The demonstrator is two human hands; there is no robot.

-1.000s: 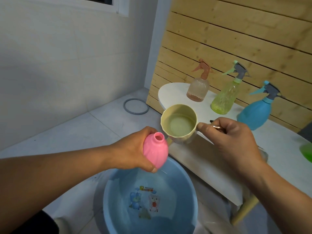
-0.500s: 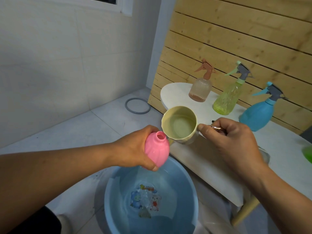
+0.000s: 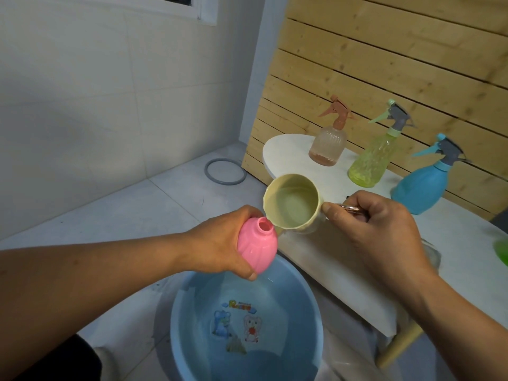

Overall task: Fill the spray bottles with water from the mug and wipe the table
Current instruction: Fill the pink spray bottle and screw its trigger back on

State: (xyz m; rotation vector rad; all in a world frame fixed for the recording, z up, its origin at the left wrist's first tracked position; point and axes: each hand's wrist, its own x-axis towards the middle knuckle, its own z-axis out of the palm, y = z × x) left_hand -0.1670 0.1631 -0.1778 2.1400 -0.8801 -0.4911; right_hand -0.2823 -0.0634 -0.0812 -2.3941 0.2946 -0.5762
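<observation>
My left hand (image 3: 220, 243) grips a pink spray bottle (image 3: 257, 247) with its head off, neck open and tilted up-right, above a blue basin. My right hand (image 3: 376, 232) holds the handle of a cream mug (image 3: 294, 203) with water in it. The mug's lower rim touches the pink bottle's neck. On the white table (image 3: 343, 270) behind stand three capped spray bottles: a clear brown-topped one (image 3: 328, 147), a yellow-green one (image 3: 372, 163) and a blue one (image 3: 422, 188).
A blue basin (image 3: 244, 325) with water and cartoon stickers sits on the tiled floor below my hands. A grey ring (image 3: 225, 171) lies on the floor by the wooden slat wall. Something green (image 3: 501, 251) shows at the table's right edge.
The mug has come down and left until its rim meets the pink bottle's neck. The bottle stays over the basin.
</observation>
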